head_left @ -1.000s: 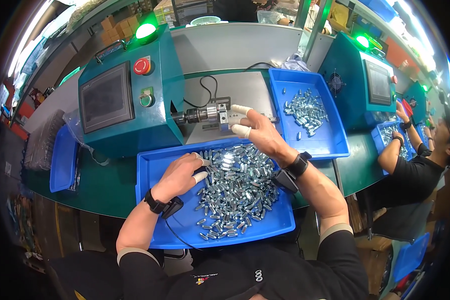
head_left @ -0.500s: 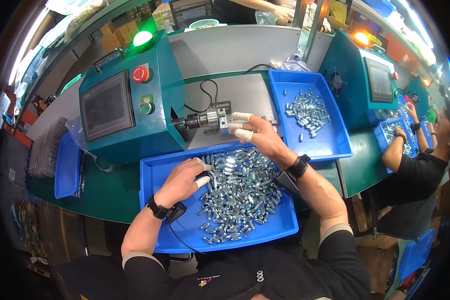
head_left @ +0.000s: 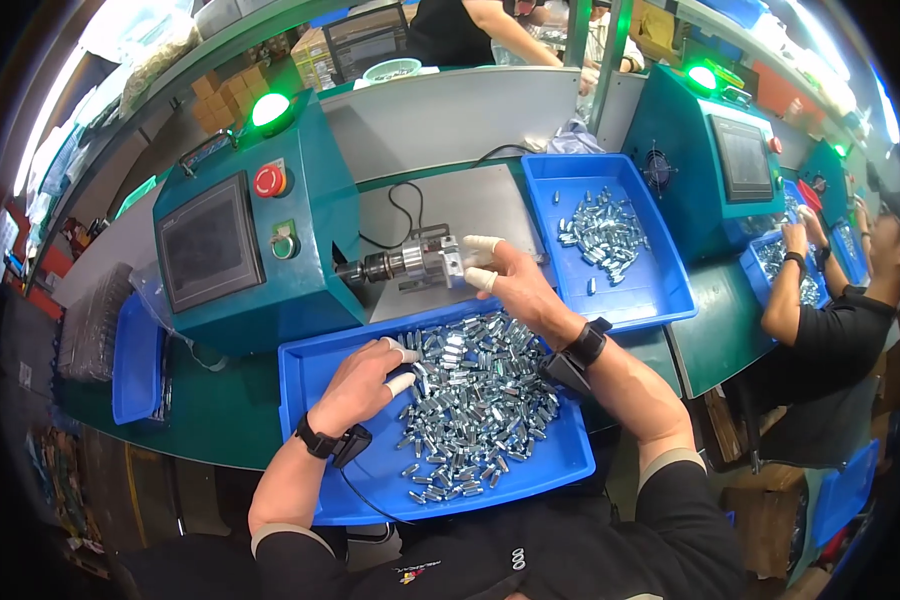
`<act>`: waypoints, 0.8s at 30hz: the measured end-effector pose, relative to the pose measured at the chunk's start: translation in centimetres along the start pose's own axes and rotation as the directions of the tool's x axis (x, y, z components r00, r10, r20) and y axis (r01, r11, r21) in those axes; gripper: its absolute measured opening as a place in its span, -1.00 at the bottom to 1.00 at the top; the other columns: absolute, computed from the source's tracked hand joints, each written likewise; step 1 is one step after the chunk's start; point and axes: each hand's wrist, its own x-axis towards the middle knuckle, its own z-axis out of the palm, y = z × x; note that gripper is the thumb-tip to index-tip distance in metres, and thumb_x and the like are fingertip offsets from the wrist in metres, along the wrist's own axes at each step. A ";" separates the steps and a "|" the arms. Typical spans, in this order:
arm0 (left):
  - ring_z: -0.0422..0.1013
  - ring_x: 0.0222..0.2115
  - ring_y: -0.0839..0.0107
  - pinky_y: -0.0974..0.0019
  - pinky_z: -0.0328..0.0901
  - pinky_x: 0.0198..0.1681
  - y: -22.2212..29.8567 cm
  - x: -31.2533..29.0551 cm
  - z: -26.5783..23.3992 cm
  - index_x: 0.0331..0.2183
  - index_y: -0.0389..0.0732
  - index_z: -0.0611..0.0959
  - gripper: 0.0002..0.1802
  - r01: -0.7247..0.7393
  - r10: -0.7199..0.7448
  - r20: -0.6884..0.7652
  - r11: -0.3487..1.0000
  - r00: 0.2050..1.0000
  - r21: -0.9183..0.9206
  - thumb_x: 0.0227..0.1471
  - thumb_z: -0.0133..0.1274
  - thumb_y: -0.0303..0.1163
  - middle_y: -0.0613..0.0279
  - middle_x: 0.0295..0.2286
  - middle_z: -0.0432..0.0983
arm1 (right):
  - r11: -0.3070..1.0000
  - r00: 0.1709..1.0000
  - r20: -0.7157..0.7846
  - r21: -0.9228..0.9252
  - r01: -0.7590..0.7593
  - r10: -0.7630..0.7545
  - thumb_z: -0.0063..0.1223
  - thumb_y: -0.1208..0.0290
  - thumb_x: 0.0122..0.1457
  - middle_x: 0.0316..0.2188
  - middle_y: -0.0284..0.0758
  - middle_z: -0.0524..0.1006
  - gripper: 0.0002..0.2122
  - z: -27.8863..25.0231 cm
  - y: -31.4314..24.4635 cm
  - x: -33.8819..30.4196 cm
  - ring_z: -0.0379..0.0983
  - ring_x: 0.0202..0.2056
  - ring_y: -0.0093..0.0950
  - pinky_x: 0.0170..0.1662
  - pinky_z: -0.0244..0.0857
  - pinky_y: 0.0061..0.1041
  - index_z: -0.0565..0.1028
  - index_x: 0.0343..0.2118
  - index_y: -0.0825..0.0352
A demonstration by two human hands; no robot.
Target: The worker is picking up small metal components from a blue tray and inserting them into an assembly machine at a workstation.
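My left hand (head_left: 362, 380) rests over the left part of a blue tray (head_left: 340, 505) filled with small shiny metal cylindrical parts (head_left: 475, 410). Its thumb and forefinger, in pale finger cots, are apart at the edge of the pile. My right hand (head_left: 530, 290) reaches to the free end of a metal clamping fixture (head_left: 420, 262) on the green machine (head_left: 255, 245). The cot-covered thumb and forefinger there are spread, one above the other, beside the end block. I see no part between them, though the inner fingers are partly hidden.
Behind my right hand, a second blue tray (head_left: 670, 285) holds fewer metal parts. A black cable (head_left: 392, 215) loops behind the fixture. At the right, a co-worker's arm (head_left: 785, 300) is over another tray beside a similar machine (head_left: 705, 160). An upright blue tray (head_left: 138, 365) stands left.
The view has shifted slightly; both my hands keep nearly the same places. The neighbouring machine's lamp has turned from orange to green. The co-worker's hands at the right have risen from the tray.
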 end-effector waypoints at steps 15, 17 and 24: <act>0.53 -0.08 -0.04 0.05 0.42 0.01 0.2 0.0 0.0 -0.05 -0.25 0.73 -0.66 -0.021 0.020 -0.006 0.999 1.000 -0.050 0.11 0.31 -0.42 0.03 -0.17 0.63 | 0.358 0.906 -0.043 -0.925 0.123 -0.422 0.27 0.24 0.15 -0.34 -0.02 0.69 -0.44 1.3 -1.9 4.3 0.67 -0.23 -0.05 -0.15 0.52 -0.11 0.46 0.12 0.53; 0.53 -0.08 -0.04 0.05 0.42 0.01 0.2 -0.1 -0.1 -0.05 -0.25 0.72 -0.66 -0.022 0.022 -0.010 0.998 1.000 -0.053 0.11 0.31 -0.43 0.03 -0.18 0.63 | 0.339 0.905 -0.033 -0.932 0.125 -0.424 0.26 0.28 0.12 -0.36 -0.03 0.69 -0.48 1.5 -1.8 4.6 0.67 -0.24 -0.05 -0.16 0.52 -0.10 0.47 0.08 0.52; 0.52 -0.09 -0.04 0.05 0.41 0.01 0.0 -0.3 -0.1 -0.05 -0.26 0.72 -0.66 -0.025 0.025 -0.010 0.999 1.000 -0.044 0.11 0.31 -0.43 0.02 -0.20 0.62 | 0.272 0.896 0.000 -0.953 0.135 -0.443 0.23 0.42 0.01 -0.39 -0.05 0.68 -0.60 2.0 -1.8 4.9 0.67 -0.29 -0.05 -0.22 0.51 -0.05 0.50 -0.07 0.48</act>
